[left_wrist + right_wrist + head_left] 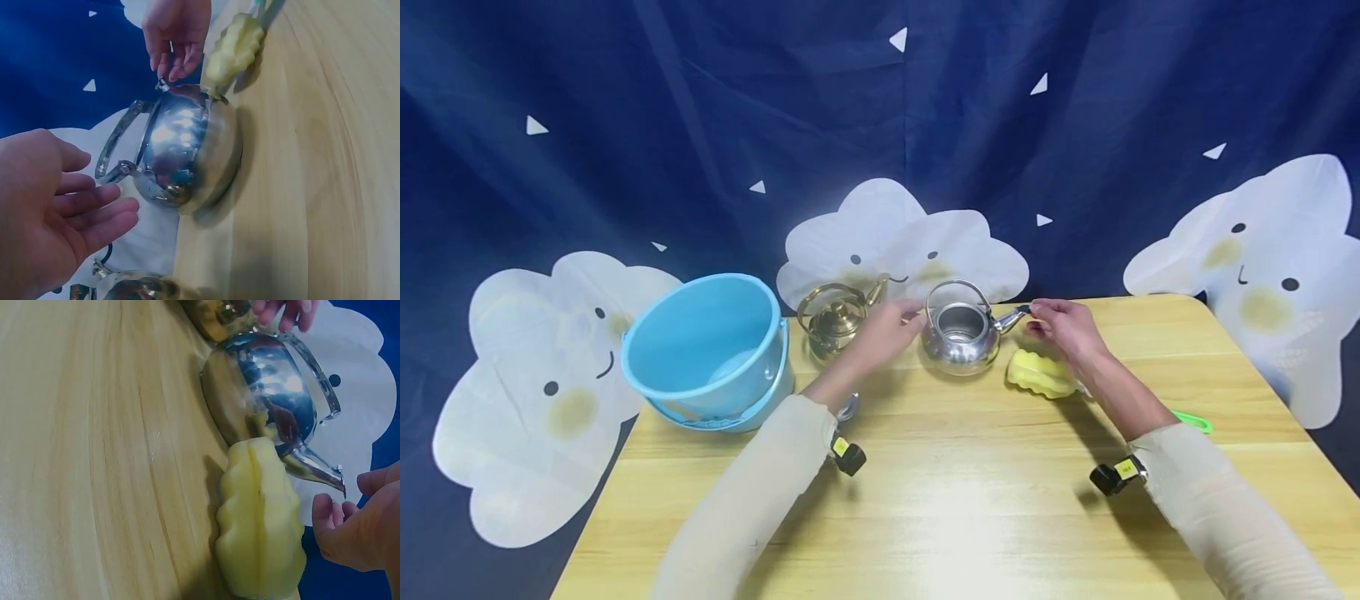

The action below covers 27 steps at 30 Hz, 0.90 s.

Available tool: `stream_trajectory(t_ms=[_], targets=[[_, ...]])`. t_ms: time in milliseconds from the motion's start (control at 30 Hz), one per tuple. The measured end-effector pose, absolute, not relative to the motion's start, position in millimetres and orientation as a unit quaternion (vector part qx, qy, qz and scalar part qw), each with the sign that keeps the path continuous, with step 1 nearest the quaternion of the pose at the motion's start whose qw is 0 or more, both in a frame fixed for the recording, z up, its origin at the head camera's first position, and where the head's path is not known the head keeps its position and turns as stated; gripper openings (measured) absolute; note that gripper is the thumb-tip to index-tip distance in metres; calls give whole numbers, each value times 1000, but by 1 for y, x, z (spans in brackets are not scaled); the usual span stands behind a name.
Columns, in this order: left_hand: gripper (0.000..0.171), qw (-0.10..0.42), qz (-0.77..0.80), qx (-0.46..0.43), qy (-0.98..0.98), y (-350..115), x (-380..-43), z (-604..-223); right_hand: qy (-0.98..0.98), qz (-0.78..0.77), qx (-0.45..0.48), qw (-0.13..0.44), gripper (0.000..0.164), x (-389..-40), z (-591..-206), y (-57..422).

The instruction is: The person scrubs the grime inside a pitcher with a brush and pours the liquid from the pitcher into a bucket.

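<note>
Standing upright at the far middle of the desk (pixel 955 467), the silver kettle (pixel 961 354) has its top opening (pixel 961 323) exposed, its handle (pixel 957 282) raised and its spout (pixel 1009 319) directed right.

Left hand (pixel 889 332): just left of the silver kettle, near the handle; thumb and fingers (pixel 109 231) apart, holding nothing.

Right hand (pixel 1067 329): at the spout tip; thumb apart from the bent fingers. Contact with the tip cannot be confirmed.

Sponge (pixel 1040 375): yellow, ridged, to the near right of the silver kettle. A green loop (pixel 1195 419) shows beyond the right forearm.

Brass kettle (pixel 837 323): upright, lidded, left of the silver kettle.

Silver object (pixel 847 407): on the desk beside the left forearm, partly covered.

Bucket (pixel 692 333): blue, at the far left of the desk.

Backdrop (pixel 850 100): dark blue cloth with white clouds (pixel 880 225).
</note>
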<state>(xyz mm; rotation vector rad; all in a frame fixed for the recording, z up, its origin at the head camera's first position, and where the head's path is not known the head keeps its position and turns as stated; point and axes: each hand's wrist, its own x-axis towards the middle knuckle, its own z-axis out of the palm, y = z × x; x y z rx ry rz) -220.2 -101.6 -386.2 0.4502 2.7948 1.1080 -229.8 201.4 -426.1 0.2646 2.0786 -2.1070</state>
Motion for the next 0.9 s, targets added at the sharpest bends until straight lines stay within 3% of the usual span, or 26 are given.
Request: stream_trajectory(t_ms=[300, 900], targets=[[39, 11, 316, 138, 939, -118, -202, -382, 759, -642, 82, 73, 53, -226, -421, 196], [30, -85, 221, 65, 969, -155, -179, -360, 834, -548, 56, -25, 43, -224, -397, 175]])
